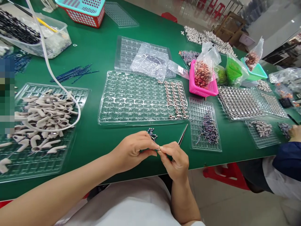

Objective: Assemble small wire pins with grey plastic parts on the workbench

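Observation:
Near the table's front edge, my left hand (135, 150) and my right hand (175, 159) meet fingertip to fingertip. Both are closed around a tiny part (159, 148), mostly hidden by the fingers. Tweezers (182, 135) lie just beyond my right hand, partly behind it. A few small dark blue pieces (152, 134) rest beyond my left fingers. Farther back is a clear compartment tray (131, 94), with small pinkish parts (175, 97) in its right columns. Right of my hands, another clear tray (194, 125) carries a heap of thin dark parts (208, 128).
A tray of beige curved pieces (49, 110) sits left, crossed by a white cable (44, 50). Behind are a plastic bag (150, 61), a pink basket (203, 91) and a red-and-blue basket (84, 18). A person's hand (295, 133) shows far right.

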Demonstrator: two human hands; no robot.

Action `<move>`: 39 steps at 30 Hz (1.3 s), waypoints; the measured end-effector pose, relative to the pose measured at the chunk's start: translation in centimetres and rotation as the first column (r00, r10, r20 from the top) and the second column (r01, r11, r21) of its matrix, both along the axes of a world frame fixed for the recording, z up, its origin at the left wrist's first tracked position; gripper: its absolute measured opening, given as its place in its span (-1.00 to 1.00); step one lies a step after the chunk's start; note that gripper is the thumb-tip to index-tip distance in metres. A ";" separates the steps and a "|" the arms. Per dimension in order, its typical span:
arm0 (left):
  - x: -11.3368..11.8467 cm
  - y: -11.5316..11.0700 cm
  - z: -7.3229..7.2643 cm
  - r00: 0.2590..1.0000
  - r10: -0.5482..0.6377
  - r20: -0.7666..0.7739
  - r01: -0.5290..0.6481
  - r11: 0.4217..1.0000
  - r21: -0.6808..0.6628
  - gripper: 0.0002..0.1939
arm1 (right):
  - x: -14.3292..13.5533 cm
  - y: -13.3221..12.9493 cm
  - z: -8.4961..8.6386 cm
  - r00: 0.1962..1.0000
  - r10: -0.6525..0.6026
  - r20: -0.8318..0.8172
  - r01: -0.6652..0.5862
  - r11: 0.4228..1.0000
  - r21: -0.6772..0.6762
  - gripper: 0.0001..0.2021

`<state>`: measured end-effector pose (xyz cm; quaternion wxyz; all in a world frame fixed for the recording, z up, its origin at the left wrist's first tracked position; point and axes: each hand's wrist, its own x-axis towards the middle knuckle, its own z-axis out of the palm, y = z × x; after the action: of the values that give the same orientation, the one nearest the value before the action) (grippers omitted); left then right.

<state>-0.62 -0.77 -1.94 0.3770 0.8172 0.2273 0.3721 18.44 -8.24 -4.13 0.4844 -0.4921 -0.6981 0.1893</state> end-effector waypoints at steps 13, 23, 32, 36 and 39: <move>-0.1 -0.9 0.2 0.990 0.075 -0.119 -0.088 0.991 -0.103 -0.68 | -0.4 -0.2 0.1 0.975 -0.196 -0.105 0.175 0.967 -0.183 -0.88; 0.1 -0.8 0.0 0.981 0.134 -0.137 -0.128 0.991 0.049 -0.90 | -0.3 0.0 -0.2 0.976 -0.212 -0.048 0.197 0.958 -0.209 -0.87; -1.1 -0.8 2.3 0.916 0.289 -0.277 -0.245 0.952 0.184 -0.87 | 0.4 -0.4 -0.3 0.991 -0.126 0.048 0.133 0.976 -0.175 -0.92; -5.5 -0.4 4.4 0.806 0.498 -0.321 -0.438 0.865 0.244 -0.82 | 0.9 -0.4 -1.0 0.992 -0.122 0.044 0.128 0.976 -0.178 -0.90; -10.8 0.1 4.8 0.621 0.682 -0.387 -0.612 0.730 0.304 -0.78 | 0.9 -0.4 -1.1 0.994 -0.106 0.032 0.110 0.977 -0.185 -0.86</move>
<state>-11.43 -0.71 2.90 0.0905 0.7692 0.5642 0.2862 19.38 -8.65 -5.21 0.4381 -0.5746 -0.6548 0.2218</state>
